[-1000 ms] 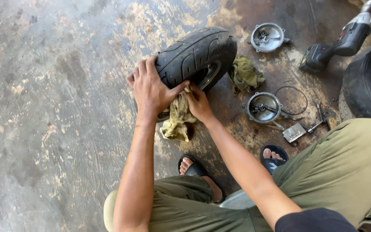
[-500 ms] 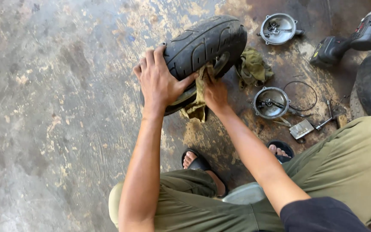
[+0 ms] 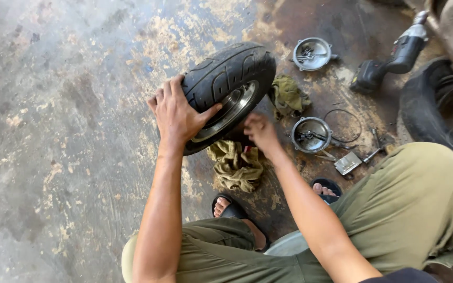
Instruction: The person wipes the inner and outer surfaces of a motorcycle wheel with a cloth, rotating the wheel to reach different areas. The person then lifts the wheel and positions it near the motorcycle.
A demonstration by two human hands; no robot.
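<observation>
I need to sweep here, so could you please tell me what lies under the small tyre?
Beneath the small tyre, an olive rag lies crumpled on the stained floor. The tyre and the right hand hide whatever lies directly under it.

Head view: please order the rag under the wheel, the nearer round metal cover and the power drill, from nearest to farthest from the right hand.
From the right hand:
1. Rag, just below it.
2. Metal cover, to its right.
3. Drill, far upper right.

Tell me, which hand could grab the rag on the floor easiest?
Probably the right hand: it hovers free just above the rag, while the left hand is busy gripping the tyre.
</observation>
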